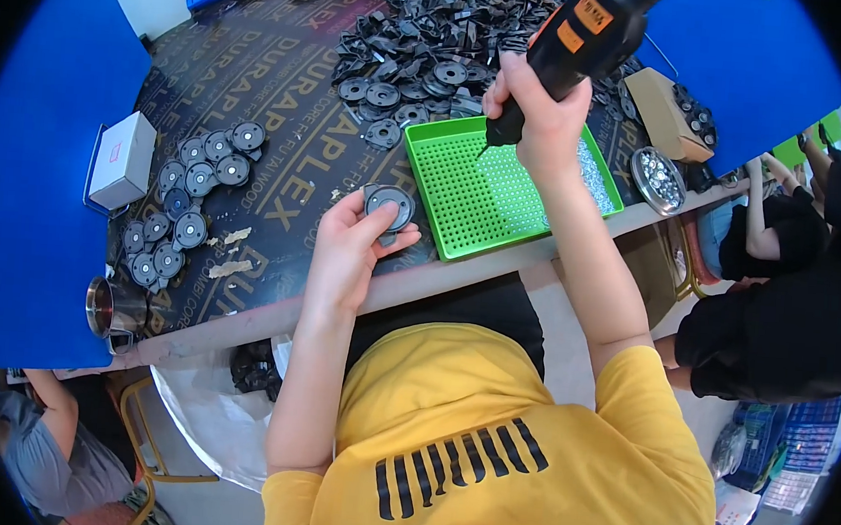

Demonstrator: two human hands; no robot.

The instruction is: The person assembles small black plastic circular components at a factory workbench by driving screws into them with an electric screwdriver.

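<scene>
My left hand [343, 247] is closed around a round black plastic part [397, 200], thumb on its face and fingers beneath, just left of a green tray. Gripped in my right hand [547, 120] is a black electric screwdriver [577, 44] with orange labels. Its tip points down over the perforated green tray [454, 201], apart from the round part. Small shiny metal pieces, probably screws [594, 180], lie along the tray's right side, partly hidden by my right forearm.
A big heap of black plastic parts [437, 30] covers the table's far middle. Several round assemblies [199, 177] lie at left near a white box [123, 159] and a metal cup [113, 307]. A dish of metal pieces [657, 180] and an open carton [667, 114] stand right. People sit both sides.
</scene>
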